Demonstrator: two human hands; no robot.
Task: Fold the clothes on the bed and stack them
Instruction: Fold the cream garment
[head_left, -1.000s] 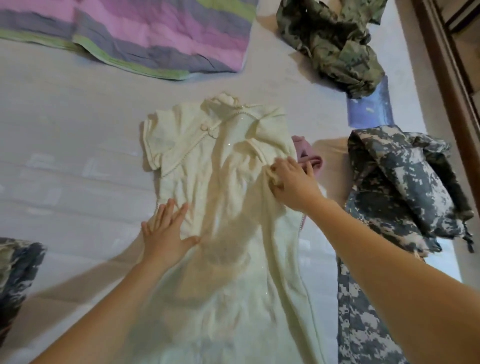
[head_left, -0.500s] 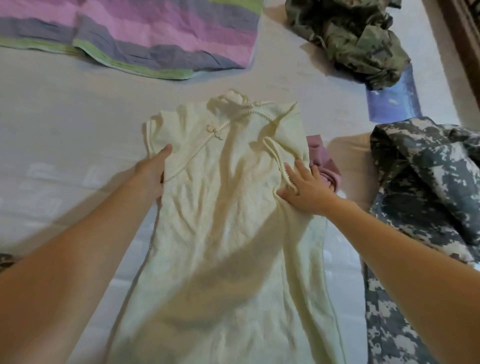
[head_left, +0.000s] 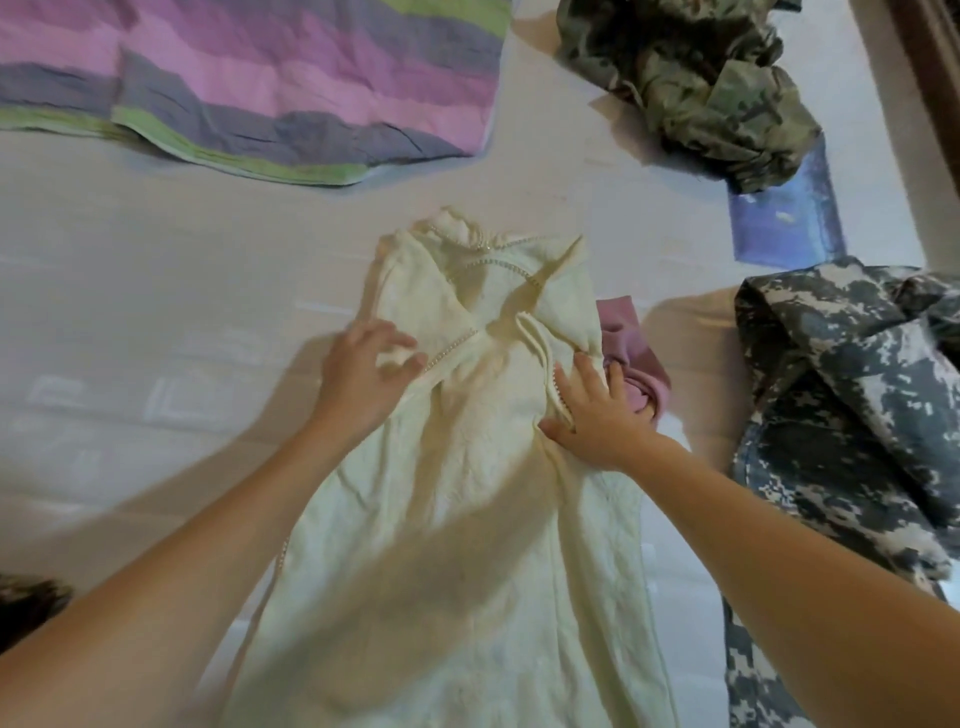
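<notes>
A cream dress (head_left: 467, 519) with pearl trim lies flat on the bed (head_left: 156, 260), collar away from me. Both short sleeves are folded in toward the chest. My left hand (head_left: 358, 379) pinches the edge of the left sleeve between thumb and fingers over the chest. My right hand (head_left: 597, 415) presses flat, fingers spread, on the folded right sleeve at the dress's side. A pink garment (head_left: 631, 338) lies partly under the dress's right shoulder.
A grey camouflage garment (head_left: 841, 405) is heaped at the right, and a green camouflage one (head_left: 701, 88) at the top right beside a blue item (head_left: 784, 223). A striped blanket (head_left: 260, 78) lies at the top left. A wooden edge (head_left: 935, 62) borders the bed.
My left hand moved from the dress's outer left edge inward and carried the left sleeve over the chest. My right hand stayed on the right sleeve fold.
</notes>
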